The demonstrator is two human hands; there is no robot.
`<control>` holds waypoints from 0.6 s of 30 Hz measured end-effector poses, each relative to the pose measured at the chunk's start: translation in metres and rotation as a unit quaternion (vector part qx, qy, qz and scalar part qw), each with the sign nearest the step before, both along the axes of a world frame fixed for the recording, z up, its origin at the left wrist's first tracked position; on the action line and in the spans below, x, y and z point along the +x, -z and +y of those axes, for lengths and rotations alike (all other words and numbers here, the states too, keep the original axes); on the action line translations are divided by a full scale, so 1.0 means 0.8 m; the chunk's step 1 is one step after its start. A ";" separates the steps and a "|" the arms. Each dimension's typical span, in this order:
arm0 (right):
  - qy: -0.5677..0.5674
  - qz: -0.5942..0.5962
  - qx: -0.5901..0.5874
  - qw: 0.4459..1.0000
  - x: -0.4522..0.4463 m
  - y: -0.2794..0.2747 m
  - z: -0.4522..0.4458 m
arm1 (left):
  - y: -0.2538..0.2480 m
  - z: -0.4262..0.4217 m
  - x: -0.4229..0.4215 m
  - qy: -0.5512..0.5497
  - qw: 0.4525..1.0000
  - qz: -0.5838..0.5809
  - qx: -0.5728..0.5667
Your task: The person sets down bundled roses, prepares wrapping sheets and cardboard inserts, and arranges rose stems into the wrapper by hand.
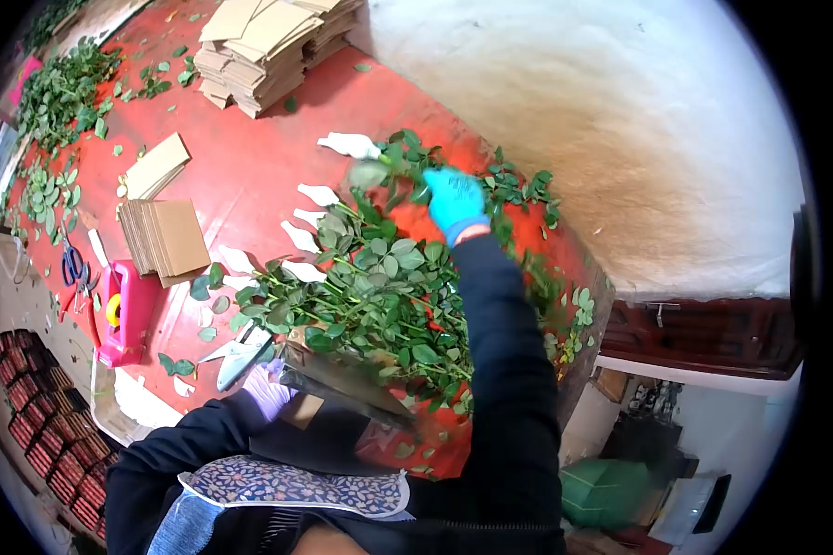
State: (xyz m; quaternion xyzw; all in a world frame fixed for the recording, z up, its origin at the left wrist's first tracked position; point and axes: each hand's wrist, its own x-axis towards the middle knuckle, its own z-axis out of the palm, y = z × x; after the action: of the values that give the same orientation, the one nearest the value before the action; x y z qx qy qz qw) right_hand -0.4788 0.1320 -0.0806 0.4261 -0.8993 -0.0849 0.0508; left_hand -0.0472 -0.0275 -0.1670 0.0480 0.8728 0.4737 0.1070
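Note:
My right hand (455, 202), in a blue glove, is closed at the leafy stem of a rose; motion blurs the leaves beside it. A white-sleeved rose head (350, 145) lies to its left. My left hand (267, 390), in a purple glove, has its fingers curled at a pale blue-grey plier-like tool (241, 356) with spread jaws. Several more roses with white sleeves (301, 236) lie between the hands, their green leaves (379, 277) heaped toward the right. A dark, blurred box-like stand (352, 379) is just right of my left hand and partly hides the leaves.
Cardboard sheets are stacked (259, 55) at the back of the red table (250, 166), with a smaller cardboard pile (162, 240) at left. Near it are a pink tape dispenser (130, 314) and scissors (72, 265). A pale wall (602, 139) borders the table at right.

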 end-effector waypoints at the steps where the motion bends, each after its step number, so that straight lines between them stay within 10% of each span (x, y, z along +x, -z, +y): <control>1: 0.028 -0.017 0.002 0.999 -0.002 -0.022 -0.017 | 0.006 -0.001 0.000 0.002 1.000 -0.006 0.002; 7: -0.040 0.056 -0.058 0.996 -0.077 0.111 -0.016 | 0.034 -0.001 0.009 -0.039 0.992 -0.087 0.087; 10: -0.032 -0.008 0.063 0.998 -0.063 0.046 0.001 | 0.044 0.000 0.019 0.001 0.998 -0.053 0.016; 14: -0.010 0.071 -0.109 0.991 0.002 -0.128 0.052 | 0.113 0.017 0.059 -0.019 0.991 -0.133 -0.002; 18: 0.048 0.052 -0.039 0.997 0.209 -0.282 0.076 | 0.045 0.001 0.008 0.096 0.981 0.014 -0.167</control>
State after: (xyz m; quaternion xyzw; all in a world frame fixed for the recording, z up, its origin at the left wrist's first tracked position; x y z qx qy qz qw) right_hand -0.3118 0.1932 0.1453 0.3752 -0.9174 -0.0743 0.1101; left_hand -0.0405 -0.0267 -0.2026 0.1195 0.9323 0.3084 0.1464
